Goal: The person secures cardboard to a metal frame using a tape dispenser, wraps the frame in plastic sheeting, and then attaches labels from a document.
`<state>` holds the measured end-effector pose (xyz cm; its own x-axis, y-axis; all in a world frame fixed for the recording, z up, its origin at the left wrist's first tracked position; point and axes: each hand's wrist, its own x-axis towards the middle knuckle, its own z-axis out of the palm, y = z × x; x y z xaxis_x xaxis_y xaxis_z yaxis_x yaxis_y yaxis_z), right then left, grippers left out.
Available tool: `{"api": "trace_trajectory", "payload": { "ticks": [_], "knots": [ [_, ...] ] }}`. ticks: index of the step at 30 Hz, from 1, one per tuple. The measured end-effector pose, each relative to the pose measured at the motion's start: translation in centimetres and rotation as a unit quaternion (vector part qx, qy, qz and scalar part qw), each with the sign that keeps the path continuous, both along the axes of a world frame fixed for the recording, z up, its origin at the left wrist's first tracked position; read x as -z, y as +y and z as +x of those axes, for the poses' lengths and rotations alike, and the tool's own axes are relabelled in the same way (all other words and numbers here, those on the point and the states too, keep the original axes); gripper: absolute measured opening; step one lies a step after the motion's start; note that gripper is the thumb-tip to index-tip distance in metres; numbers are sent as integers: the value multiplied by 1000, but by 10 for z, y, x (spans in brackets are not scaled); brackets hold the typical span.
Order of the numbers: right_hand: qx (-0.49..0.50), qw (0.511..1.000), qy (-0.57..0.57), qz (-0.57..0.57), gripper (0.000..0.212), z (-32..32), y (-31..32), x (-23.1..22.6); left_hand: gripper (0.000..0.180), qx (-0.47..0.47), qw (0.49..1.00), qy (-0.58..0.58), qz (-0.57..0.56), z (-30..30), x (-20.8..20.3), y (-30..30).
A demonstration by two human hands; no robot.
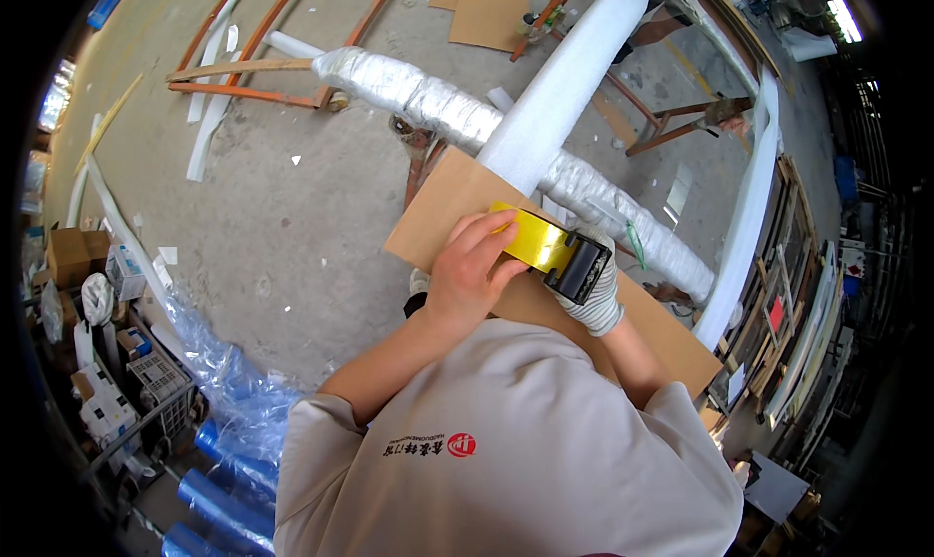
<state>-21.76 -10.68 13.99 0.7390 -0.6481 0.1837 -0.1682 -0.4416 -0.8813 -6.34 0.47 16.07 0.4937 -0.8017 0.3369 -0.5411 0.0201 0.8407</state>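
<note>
A flat brown cardboard strip point(438, 207) lies slantwise in front of my body, over the end of a long piece wrapped in white foam point(574, 80). My gloved right hand point(598, 299) grips a black tape dispenser point(582, 270) above the cardboard. Yellow tape point(533, 241) stretches from the dispenser toward the left. With thumb and fingers, my bare left hand point(472, 265) holds the tape near its left end. The fingertips are partly hidden behind the tape.
A support bar wrapped in clear film point(418, 90) crosses under the foam-wrapped piece. Orange metal frames point(263, 95) stand at far left. Blue film rolls point(224, 508) and a wire basket point(161, 382) are near left. Wooden strips point(778, 294) lie at right.
</note>
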Motion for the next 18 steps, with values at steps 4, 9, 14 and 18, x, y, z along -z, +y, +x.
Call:
{"api": "trace_trajectory", "payload": {
  "ticks": [4,9,14,18],
  "knots": [
    [12,996,7,83,22,-9,0,16,37,-12,1000,5,-4,6,-2,0],
    [-12,994,41,-96,27,-6,-2,9,36,27,1000,3,-13,15,-2,-4],
    [4,997,7,73,47,-10,0,18,34,40,998,39,0,19,-4,-5],
    [-27,992,11,-121,58,-7,-5,13,34,38,999,29,-7,21,-2,-4]
  ]
}}
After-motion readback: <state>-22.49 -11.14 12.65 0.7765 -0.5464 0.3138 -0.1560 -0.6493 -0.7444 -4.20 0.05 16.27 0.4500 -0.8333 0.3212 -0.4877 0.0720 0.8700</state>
